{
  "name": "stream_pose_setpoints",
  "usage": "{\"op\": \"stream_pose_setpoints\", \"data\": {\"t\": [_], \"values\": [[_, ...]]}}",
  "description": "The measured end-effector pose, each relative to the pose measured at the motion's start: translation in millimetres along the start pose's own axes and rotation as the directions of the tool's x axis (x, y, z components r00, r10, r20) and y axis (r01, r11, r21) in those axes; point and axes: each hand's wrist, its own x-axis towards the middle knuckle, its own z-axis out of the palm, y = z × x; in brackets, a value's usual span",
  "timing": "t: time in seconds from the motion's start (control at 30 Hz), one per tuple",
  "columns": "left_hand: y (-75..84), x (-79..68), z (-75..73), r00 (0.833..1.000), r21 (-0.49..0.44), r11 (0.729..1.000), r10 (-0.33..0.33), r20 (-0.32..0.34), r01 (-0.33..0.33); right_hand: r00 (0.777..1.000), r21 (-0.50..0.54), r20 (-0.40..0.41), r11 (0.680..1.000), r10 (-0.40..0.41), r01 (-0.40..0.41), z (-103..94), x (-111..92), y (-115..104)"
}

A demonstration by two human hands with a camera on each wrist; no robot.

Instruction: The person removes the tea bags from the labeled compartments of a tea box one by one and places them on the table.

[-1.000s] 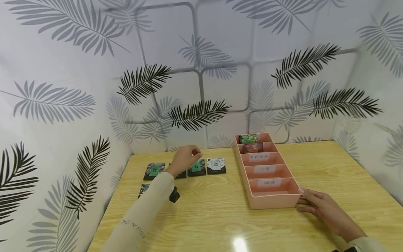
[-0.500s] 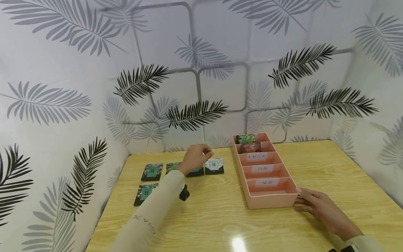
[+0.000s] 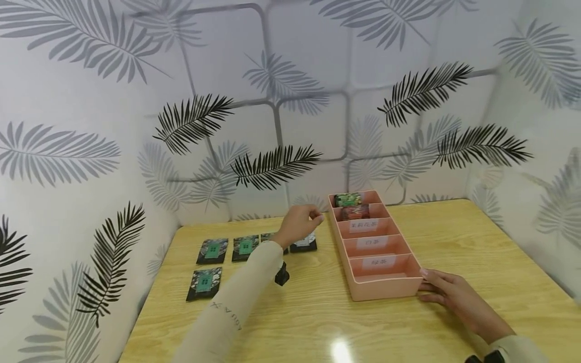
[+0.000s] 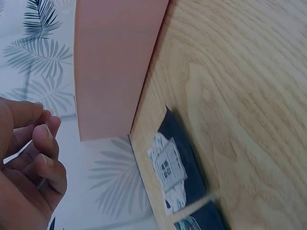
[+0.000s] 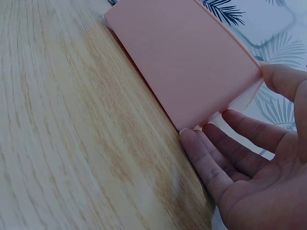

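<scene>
Table [image 3: 308, 322], pink tray [image 3: 386, 289] (“白茶” label [image 3: 372, 242])

Desk [image 3: 454, 242]: yellow wood-grain surface, far right corner rounded | Glare spot [image 3: 340, 351]: white, on desk, bottom edge of head view | Backdrop [image 3: 313, 131]: pale, behind desk and along both sides | Black leaf prints [image 3: 277, 167], grey leaf prints [image 3: 285, 76]: scattered across backdrop | Grey line pattern [image 3: 278, 123]: round-cornered rectangles on backdrop

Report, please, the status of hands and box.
Left hand raised, nothing visible in it. Right hand grips pink box at near corner. Nothing seems in the way.
</scene>
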Motion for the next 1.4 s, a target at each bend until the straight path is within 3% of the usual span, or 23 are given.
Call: {"op": "stream_pose_setpoints", "data": {"t": [0.33,0.57,1.0,1.23,1.4], "values": [[14.6,18.7,12.9,1.0,-0.005,1.0,0.019,-0.004,-0.019,1.0,0.005,-0.005,1.0,0.023,-0.023,2.0,2.4,-1.7],[24.0,34.0,22.6,1.0,-0.027,1.0,-0.009,0.016,0.01,1.0,0.007,0.02,1.0,0.001,-0.001,0.4,0.9,-2.3],[24.5,55.1,51.1,0.998,-0.042,0.999,-0.032,-0.051,0.03,1.0,0.016,0.017,1.0,0.005,-0.005,-0.5,-1.0,-1.7],[26.3,63.4,59.6,0.992,0.026,0.996,-0.087,-0.09,0.09,1.0,0.012,0.008,1.0,0.008,-0.008,-1.4,-3.0,-2.3],[27.0,67.2,64.8,0.994,0.102,0.99,-0.095,-0.058,0.101,1.0,0.015,0.008,1.0,-0.001,0.001,-5.3,-4.2,0.6]]}}
